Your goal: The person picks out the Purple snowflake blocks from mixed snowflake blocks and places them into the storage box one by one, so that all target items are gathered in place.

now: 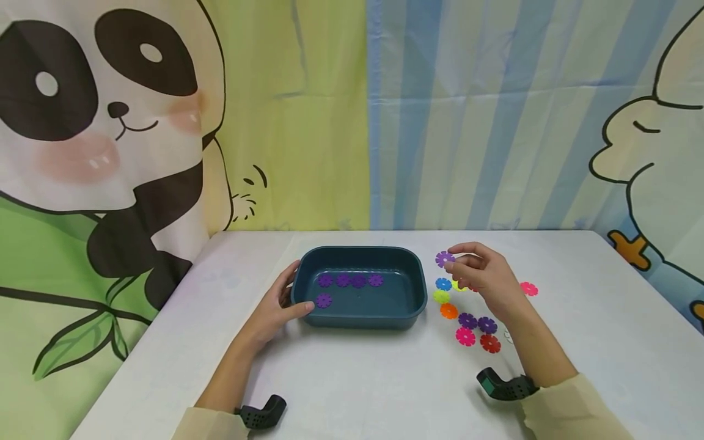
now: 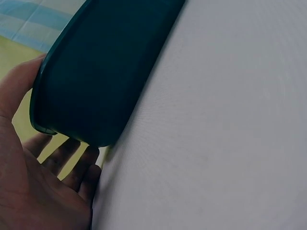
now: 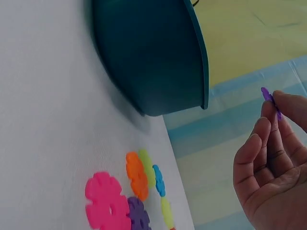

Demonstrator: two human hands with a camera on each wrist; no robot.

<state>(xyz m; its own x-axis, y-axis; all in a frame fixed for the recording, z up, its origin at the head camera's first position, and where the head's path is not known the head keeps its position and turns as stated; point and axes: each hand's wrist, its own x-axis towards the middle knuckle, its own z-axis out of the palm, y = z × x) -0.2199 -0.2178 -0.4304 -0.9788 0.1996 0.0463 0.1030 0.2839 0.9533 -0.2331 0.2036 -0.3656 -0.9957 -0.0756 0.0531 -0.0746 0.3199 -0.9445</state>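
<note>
My left hand grips the left end of a dark teal plastic basin, its thumb on the rim and the fingers against the outer wall. Several purple snowflake discs lie flat on the basin floor, most of them in a row with one nearer the front. My right hand pinches another purple snowflake disc between thumb and forefinger, raised above the table to the right of the basin. In the head view that disc shows nearly face-on, in the right wrist view nearly edge-on.
Loose snowflake discs lie on the white table right of the basin: blue, orange, pink, red, yellow-green and dark purple ones. A pink-red disc sits farther right. Behind the table hangs a printed curtain.
</note>
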